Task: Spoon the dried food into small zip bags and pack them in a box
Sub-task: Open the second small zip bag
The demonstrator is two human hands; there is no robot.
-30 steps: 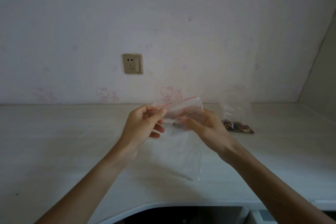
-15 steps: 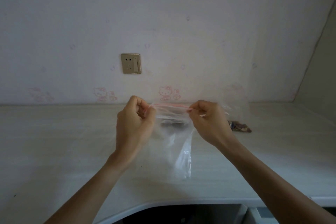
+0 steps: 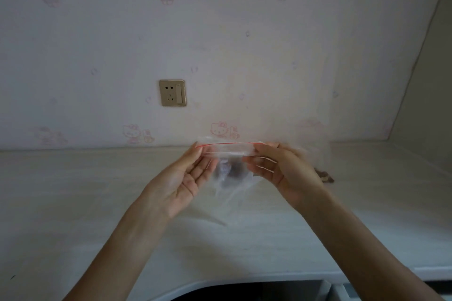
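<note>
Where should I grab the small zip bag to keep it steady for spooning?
Pinch the zip bag at the two ends of its red zip strip, one hand from each side, as the left hand and right hand do now. The strip is its only stiff part and runs level across the top; the clear film below hangs limp.

Above a pale table (image 3: 73, 203), the left hand (image 3: 181, 178) and right hand (image 3: 288, 173) pinch the two ends of a clear zip bag (image 3: 230, 151) with a red seal line, while dried food (image 3: 325, 176) lies behind the right hand, below a wall socket (image 3: 172, 92)
</note>
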